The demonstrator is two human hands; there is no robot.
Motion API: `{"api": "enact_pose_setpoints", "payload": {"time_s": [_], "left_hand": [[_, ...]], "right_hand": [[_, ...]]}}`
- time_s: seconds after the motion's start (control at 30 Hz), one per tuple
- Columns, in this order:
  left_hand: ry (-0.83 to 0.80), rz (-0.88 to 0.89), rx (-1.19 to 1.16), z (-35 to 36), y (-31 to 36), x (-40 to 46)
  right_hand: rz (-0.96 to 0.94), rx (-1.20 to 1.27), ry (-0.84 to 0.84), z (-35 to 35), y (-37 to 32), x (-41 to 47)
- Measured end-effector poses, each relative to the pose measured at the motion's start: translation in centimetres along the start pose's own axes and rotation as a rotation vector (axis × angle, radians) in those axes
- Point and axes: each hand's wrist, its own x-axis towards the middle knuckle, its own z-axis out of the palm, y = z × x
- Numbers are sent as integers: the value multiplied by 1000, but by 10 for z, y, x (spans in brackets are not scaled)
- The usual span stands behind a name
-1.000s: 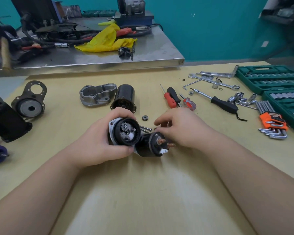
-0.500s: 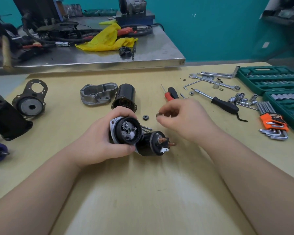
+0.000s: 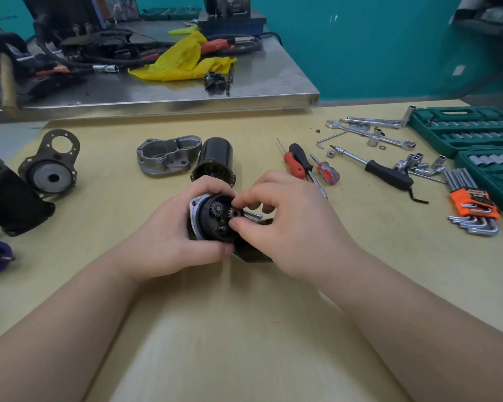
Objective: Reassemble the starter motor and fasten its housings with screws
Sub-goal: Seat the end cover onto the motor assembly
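Observation:
My left hand (image 3: 169, 242) grips the black starter gear housing (image 3: 208, 220) with its open end facing me; one small planet gear (image 3: 217, 208) sits inside it. My right hand (image 3: 285, 227) pinches a second small gear (image 3: 234, 213) between thumb and forefinger at the housing's right rim. The solenoid part (image 3: 253, 255) is mostly hidden under my right hand. A long bolt (image 3: 253, 216) shows behind my fingers. On the table behind lie the black motor cylinder (image 3: 215, 158) and the grey cast end housing (image 3: 169, 153).
Red and black screwdrivers (image 3: 298, 161) lie to the right, then a ratchet handle (image 3: 384, 171), loose sockets, wrenches, orange hex keys (image 3: 474, 207) and green socket cases (image 3: 462, 132). A black bracket with bearing (image 3: 51, 166) sits left. A steel bench (image 3: 157, 91) stands behind.
My right hand left the solenoid terminals, picked the small loose gear from the table, and brought it to the open housing. My left hand kept holding the housing.

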Motion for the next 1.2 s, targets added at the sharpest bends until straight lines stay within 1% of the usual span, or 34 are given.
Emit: {"api": "enact_pose_setpoints", "payload": {"time_s": [0.33, 0.43, 0.5, 0.6, 0.7, 0.77, 0.93, 1.2], "left_hand": [[6, -1, 6, 0, 1, 0], [4, -7, 5, 0, 1, 0], [0, -3, 8, 0, 1, 0], [-2, 0, 9, 0, 0, -1], [5, -1, 10, -1, 1, -1], [6, 1, 14, -1, 2, -1], [2, 1, 19, -1, 1, 0], [-8, 6, 19, -2, 1, -1]], "right_hand": [[-201, -210, 194, 7, 4, -9], [-241, -218, 198, 10, 5, -9], [-209, -170, 157, 10, 5, -8], [-107, -51, 75, 7, 6, -7], [-64, 33, 100, 5, 7, -6], [-58, 39, 121, 4, 7, -6], [-1, 36, 93, 7, 5, -4], [1, 21, 71, 5, 3, -4]]}}
